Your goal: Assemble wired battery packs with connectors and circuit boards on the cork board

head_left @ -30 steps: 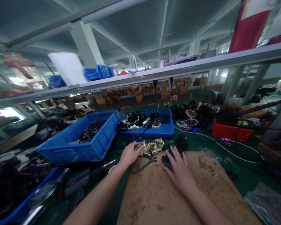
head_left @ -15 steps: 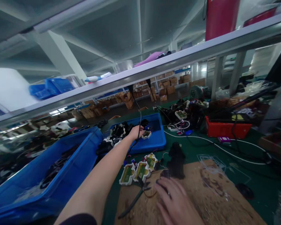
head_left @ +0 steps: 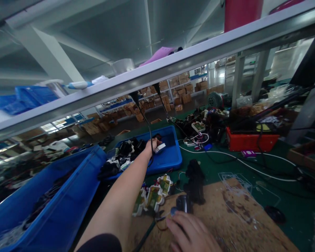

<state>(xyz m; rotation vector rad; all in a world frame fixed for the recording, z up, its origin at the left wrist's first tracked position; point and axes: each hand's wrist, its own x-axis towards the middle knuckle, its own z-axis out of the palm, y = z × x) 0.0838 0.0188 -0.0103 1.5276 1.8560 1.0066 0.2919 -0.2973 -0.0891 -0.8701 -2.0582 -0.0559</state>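
Note:
My left hand point(head_left: 151, 143) is stretched out into the shallow blue tray point(head_left: 170, 159) and is closed on a small white part point(head_left: 160, 147). A heap of black and white parts point(head_left: 122, 155) lies in the tray's left half. My right hand point(head_left: 191, 233) rests flat on the brown work board point(head_left: 238, 217), fingers apart, just before a dark cylindrical part point(head_left: 183, 203). A row of white-edged circuit boards point(head_left: 153, 194) lies at the board's far left corner, with a black device point(head_left: 195, 182) beside them.
A deep blue bin point(head_left: 49, 203) with dark parts stands at the left. A red box point(head_left: 252, 141) and tangled cables point(head_left: 204, 127) lie at the back right. A white cable point(head_left: 241, 162) crosses the green mat. A metal shelf rail point(head_left: 157, 73) runs overhead.
My left hand left the circuit boards, reached into the shallow blue tray and closed on a white part. My right hand slid back toward me. The view tilted left.

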